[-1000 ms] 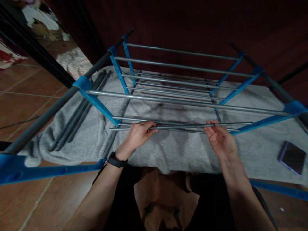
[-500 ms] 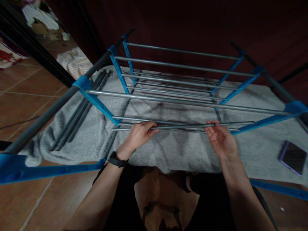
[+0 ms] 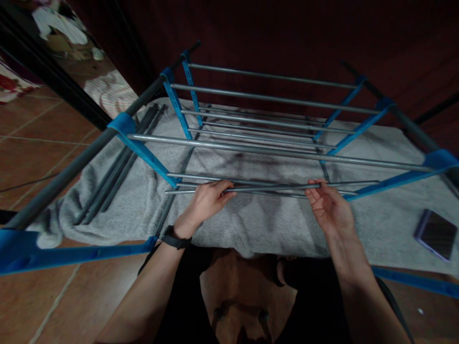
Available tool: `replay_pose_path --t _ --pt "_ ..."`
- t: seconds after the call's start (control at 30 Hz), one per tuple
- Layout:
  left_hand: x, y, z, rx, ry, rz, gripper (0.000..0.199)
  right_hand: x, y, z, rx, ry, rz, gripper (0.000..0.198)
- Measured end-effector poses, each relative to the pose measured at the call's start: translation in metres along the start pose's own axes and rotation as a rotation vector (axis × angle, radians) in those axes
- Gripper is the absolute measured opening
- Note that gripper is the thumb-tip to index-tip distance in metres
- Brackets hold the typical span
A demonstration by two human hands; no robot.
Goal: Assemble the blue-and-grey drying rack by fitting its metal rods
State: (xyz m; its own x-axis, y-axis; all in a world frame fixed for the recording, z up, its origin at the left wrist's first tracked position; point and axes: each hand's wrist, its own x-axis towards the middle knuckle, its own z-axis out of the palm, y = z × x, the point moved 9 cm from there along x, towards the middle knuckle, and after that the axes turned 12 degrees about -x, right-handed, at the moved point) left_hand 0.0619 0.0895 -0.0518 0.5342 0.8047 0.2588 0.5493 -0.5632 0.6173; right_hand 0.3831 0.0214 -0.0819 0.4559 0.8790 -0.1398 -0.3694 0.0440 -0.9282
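Note:
A thin grey metal rod [image 3: 267,188] runs nearly level between my hands, its right end slightly higher. My left hand [image 3: 208,199] is closed around it left of centre. On the right, my right hand [image 3: 329,204] pinches the same rod between thumb and fingers, palm turned up. Just behind it, other rods lie low across the rack, partly hidden by the held rod and my fingers. The rack around them has blue plastic side brackets [image 3: 147,157] joined by metal crossbars [image 3: 279,152] and thicker dark side poles [image 3: 81,167].
Several loose dark tubes [image 3: 116,179] lie at left on a grey blanket [image 3: 236,224]. A phone [image 3: 436,234] rests on the blanket at right. Blue bars [image 3: 416,282] flank my knees low down. A dark red curtain [image 3: 272,33] hangs behind the rack; tiled floor [image 3: 46,291] shows at left.

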Motion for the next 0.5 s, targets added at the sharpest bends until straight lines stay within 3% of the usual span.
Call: replay_pose_path --t 0.5 --pt "-0.002 0.019 -0.014 0.109 0.128 0.16 0.021 0.002 -0.001 -0.003 0.032 0.033 -0.024 0.01"
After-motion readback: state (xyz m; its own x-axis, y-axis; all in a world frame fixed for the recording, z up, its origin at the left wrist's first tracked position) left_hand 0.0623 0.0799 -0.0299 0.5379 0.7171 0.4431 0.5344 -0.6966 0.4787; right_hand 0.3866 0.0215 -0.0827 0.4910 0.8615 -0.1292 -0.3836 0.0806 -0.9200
